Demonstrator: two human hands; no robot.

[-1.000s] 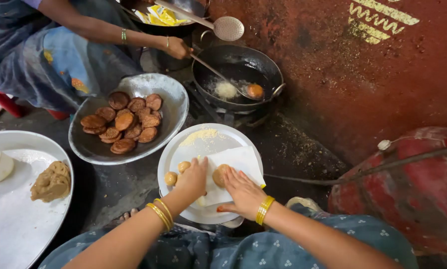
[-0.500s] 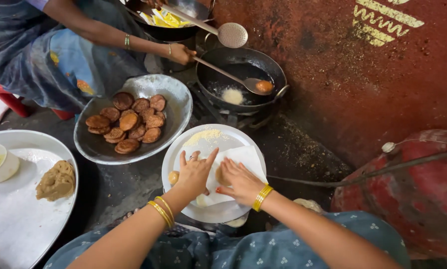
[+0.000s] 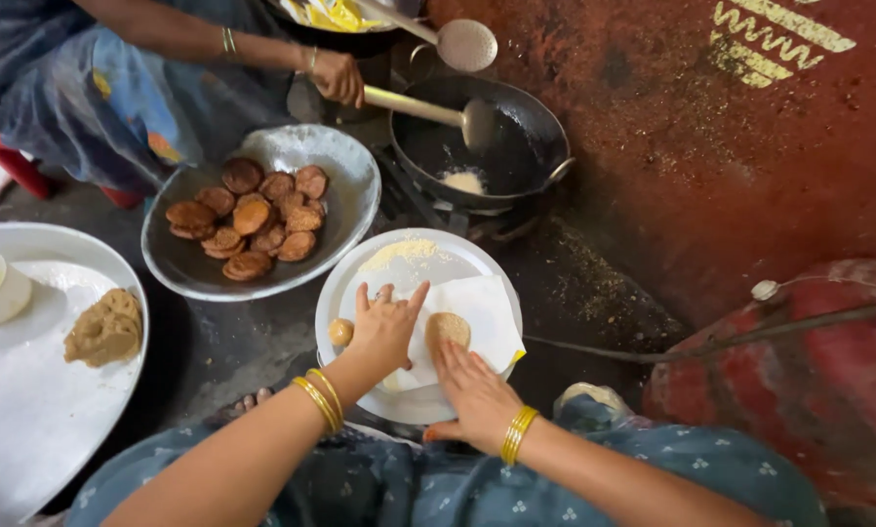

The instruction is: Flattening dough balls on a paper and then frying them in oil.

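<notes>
Dough disc point(image 3: 448, 329), a flattened pale round, lies on white paper point(image 3: 477, 312) on the round metal plate point(image 3: 360, 273), seen from the head camera. The right hand point(image 3: 472, 390) presses its edge with fingers spread flat; the left hand point(image 3: 384, 327) rests open on the paper. The disc looks soft, light and easily torn, best lifted from beneath by its rim.

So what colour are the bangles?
Gold, on both wrists: bangles left, more right. Head view.
</notes>
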